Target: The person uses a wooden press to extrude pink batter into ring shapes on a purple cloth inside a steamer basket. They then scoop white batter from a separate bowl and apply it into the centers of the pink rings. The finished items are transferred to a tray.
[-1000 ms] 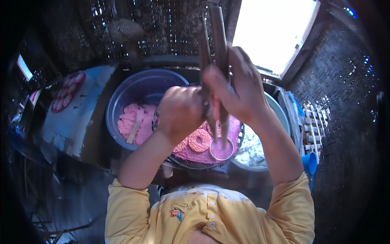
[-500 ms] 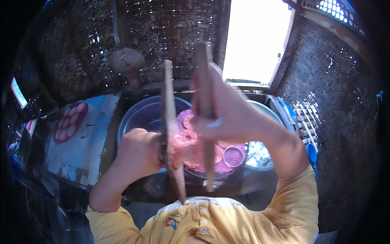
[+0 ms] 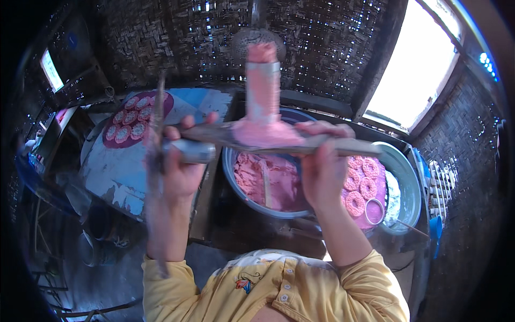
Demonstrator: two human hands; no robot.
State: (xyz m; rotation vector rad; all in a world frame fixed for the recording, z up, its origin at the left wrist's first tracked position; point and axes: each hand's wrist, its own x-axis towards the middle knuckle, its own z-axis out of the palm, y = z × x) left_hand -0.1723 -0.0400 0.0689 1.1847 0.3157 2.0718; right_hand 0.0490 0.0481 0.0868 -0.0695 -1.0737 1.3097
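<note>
My right hand point(image 3: 324, 166) grips a wooden board point(image 3: 351, 146), held level above a blue basin point(image 3: 228, 188). From that board a tube point(image 3: 263, 94) packed with pink dough stands upright, dough rising past its top and smeared round its base. My left hand point(image 3: 182, 166) is closed around a second, blurred wooden board point(image 3: 156, 209) with a short metal cylinder point(image 3: 197, 152) projecting from it. The left fingers also reach the left end of the level board. Pink dough point(image 3: 287, 185) lies in the basin, a pale flat stick point(image 3: 266, 185) stuck in it.
To the right, ring-shaped pink dough pieces point(image 3: 368, 188) and a pale hoop point(image 3: 374, 211) lie on a purple sheet, beside a greenish basin point(image 3: 410, 177). A worn blue-white table point(image 3: 118, 188) at left bears a purple mat point(image 3: 114, 140) with several rings. A woven wall point(image 3: 188, 43) rises behind.
The two boards, upright and facing each other before, have come apart; the right one is now level with its tube pointing up. The view has swung left, showing the dough basin.
</note>
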